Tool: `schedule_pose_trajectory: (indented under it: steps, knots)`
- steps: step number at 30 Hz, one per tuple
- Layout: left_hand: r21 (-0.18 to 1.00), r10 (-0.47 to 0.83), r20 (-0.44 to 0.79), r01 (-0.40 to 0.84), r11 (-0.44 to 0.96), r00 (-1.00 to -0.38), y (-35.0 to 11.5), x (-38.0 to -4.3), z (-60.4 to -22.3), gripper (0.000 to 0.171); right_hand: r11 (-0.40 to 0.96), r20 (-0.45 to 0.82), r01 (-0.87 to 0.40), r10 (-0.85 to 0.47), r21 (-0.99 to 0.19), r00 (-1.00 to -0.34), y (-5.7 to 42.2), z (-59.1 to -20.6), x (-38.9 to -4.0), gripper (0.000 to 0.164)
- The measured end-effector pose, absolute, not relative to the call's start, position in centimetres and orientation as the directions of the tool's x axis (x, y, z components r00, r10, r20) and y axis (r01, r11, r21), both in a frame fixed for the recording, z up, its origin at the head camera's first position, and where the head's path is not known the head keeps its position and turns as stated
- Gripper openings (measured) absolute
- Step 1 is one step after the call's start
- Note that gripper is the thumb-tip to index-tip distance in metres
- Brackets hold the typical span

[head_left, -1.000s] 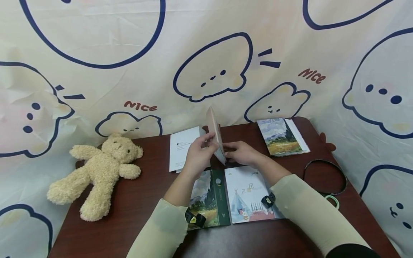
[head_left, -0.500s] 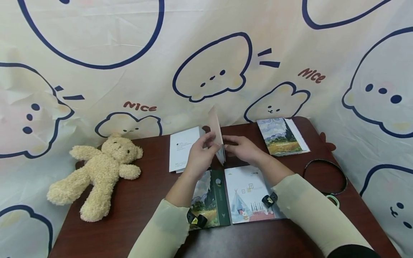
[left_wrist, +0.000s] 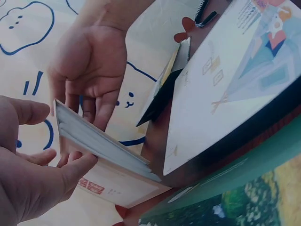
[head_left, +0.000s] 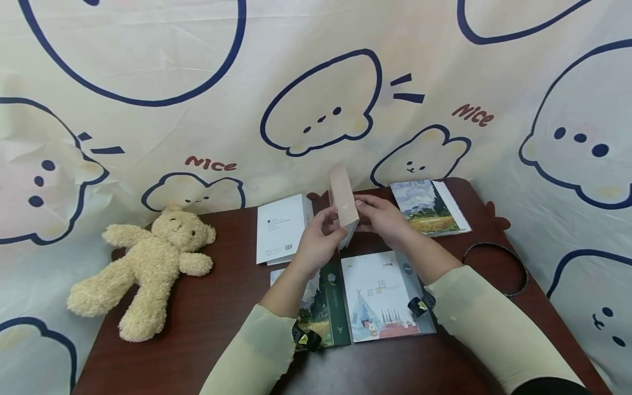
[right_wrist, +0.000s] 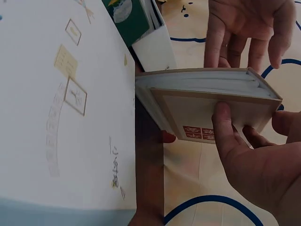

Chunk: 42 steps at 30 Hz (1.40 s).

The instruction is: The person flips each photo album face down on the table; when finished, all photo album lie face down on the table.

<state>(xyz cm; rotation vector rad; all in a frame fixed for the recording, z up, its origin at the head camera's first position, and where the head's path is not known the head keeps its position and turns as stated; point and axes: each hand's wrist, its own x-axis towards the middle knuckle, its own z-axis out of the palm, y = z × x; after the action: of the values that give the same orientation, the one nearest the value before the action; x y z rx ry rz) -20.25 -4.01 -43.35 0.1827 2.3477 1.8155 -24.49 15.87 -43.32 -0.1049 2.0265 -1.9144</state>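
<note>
A pale beige hardcover book (head_left: 345, 206) stands on its end, raised in the middle of the head view, its spine facing me. My left hand (head_left: 316, 244) holds its left side, fingers on the cover. From the right, my right hand (head_left: 385, 219) grips the other side near the spine. Red stamp-like marks show on the cover of the book (right_wrist: 188, 108) in the right wrist view, and its page edges are visible. Below the hands lie a green-spined book (head_left: 336, 307) with a painted landscape, partly under my left forearm, and a white book (head_left: 372, 296) with a tent drawing.
Behind my left hand is a white book or box (head_left: 281, 227). A landscape-covered book (head_left: 427, 208) lies at the back right, with a thin black ring (head_left: 525, 274) near it. A plush teddy bear (head_left: 165, 263) lies left on the brown table (head_left: 212, 329). A patterned cloth hangs behind.
The beige book has turned so its spine faces me more broadly, and it has shifted slightly right. Both hands moved right with it. A small green ring near the right sleeve is now hidden.
</note>
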Motion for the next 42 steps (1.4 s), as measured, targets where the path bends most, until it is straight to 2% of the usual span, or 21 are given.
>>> schedule_pose_trajectory:
  steps: [6,17,28,42]
  knots:
    - [0.966,0.232,-0.080,-0.018,0.259,-0.969,-3.6,-20.4,-43.9,0.059,0.073,-0.191,0.177,-0.284,-0.982,-0.940,16.5,-43.3,-24.5,0.051]
    - [0.963,0.271,-0.214,-0.155,0.223,-0.939,-2.9,-20.5,-44.8,0.053,0.149,-0.217,0.187,-0.224,-0.971,-0.950,18.2,-43.6,-24.5,0.058]
    - [0.949,0.262,-0.229,-0.155,0.274,-0.937,-2.2,-20.8,-45.6,0.057,0.181,-0.262,0.229,-0.186,-0.956,-0.947,20.0,-44.6,-24.6,0.062]
    - [0.924,0.272,-0.272,-0.172,0.341,-0.923,-2.1,-20.9,-45.9,0.062,0.207,-0.311,0.278,-0.152,-0.938,-0.938,21.5,-46.8,-25.1,0.060]
